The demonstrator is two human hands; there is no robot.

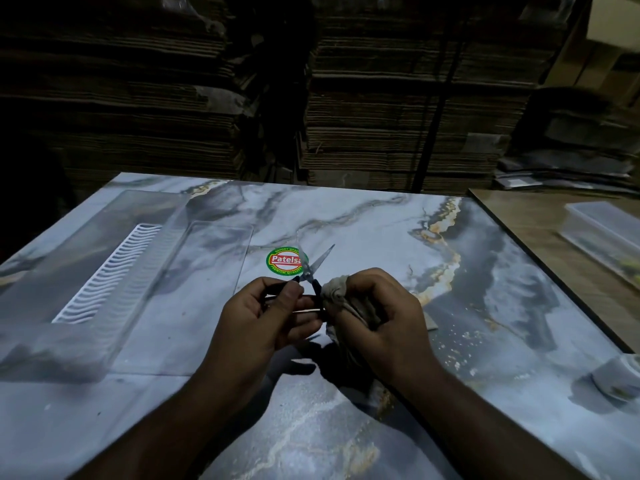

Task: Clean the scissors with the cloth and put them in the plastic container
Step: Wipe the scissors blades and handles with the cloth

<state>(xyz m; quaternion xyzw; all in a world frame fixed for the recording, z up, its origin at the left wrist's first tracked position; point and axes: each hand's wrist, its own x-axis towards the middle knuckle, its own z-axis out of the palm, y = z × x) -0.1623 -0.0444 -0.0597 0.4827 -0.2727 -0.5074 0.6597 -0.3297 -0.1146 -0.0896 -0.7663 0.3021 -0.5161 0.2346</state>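
Perhaps scissors (pixel 317 268) above mid-table (pixel 363 220)

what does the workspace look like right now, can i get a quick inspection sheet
surface: marble-pattern tabletop, round green and red sticker on it, small specks at right
job's things: scissors with blades open, pointing away; crumpled cloth at the handles; clear plastic container at left, a white ridged insert inside, no scissors in it
clutter: another clear container on the neighbouring wooden table; part of a clear object at the right edge
grippers: left hand grip on the scissor handles; right hand bunching the cloth
cables: nothing seen
surroundings: stacked flattened cardboard behind, dim light
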